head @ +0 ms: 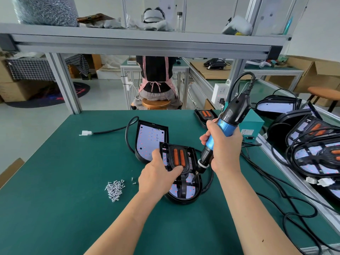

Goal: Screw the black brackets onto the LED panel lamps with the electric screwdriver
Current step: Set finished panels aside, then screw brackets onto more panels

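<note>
**Bench item record: bracket fitting**

- LED panel lamp (184, 201): lies face up on the green table (55, 181); the landmark for all the entries below.
- Black bracket (190, 157), with two orange strips: sits on top of the lamp, covering its far half.
- Left hand (158, 173): grasps the bracket from the lamp's left side, thumb across the bracket's near part, fingers at its left edge.
- Right hand (224, 150): clenched round the electric screwdriver (223, 126) above the lamp's right side. The tool tilts, bit down, with its tip at the bracket's near right part.
- Second lamp (149, 142), no bracket: just behind the lamp on the left, touching it.
- Screw pile (115, 190): left of the lamp, apart from it.
- White connector (86, 133): far left of the lamp, on a black cable.
- Spare bracket (207, 115): well behind the lamp.
- Green box (252, 124): behind the lamp on the right.
- Stacked lamps with brackets (312, 150): far right of the lamp.
</note>
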Demonstrator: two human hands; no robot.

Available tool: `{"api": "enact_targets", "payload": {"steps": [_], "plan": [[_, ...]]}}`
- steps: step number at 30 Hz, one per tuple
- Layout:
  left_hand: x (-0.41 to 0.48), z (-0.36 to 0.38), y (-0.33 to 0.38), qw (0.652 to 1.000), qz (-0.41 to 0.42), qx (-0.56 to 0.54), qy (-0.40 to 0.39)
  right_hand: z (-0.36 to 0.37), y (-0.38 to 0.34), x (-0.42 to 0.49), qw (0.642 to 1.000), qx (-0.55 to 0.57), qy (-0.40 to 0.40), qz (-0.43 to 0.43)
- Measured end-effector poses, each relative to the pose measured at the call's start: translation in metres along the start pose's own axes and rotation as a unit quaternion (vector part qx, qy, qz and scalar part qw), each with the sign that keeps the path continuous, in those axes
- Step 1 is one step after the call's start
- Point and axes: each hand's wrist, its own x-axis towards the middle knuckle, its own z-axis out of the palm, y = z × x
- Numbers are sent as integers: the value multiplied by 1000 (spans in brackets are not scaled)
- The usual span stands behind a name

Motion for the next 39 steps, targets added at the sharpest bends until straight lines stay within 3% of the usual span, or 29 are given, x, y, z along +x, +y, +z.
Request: {"api": "enact_targets", "payload": {"steps": [11, 19, 25, 33, 39], "plan": [[5, 4, -4, 1000, 4, -14, -4, 2, 9, -3, 998, -27, -27, -44], [3, 3, -3, 1000, 2, -2, -8, 2, 12, 0, 997, -25, -74, -22], [0, -4, 2, 1000, -6, -5, -30, -14, 7, 2, 999, 14, -46, 9], [-15, -7, 6, 999, -6, -43, -17, -14, -54, 6, 988, 143, -13, -53], [-30, -11, 4, 990, 37, -122, -54, -16, -38, -17, 985, 168, 24, -18]]}}
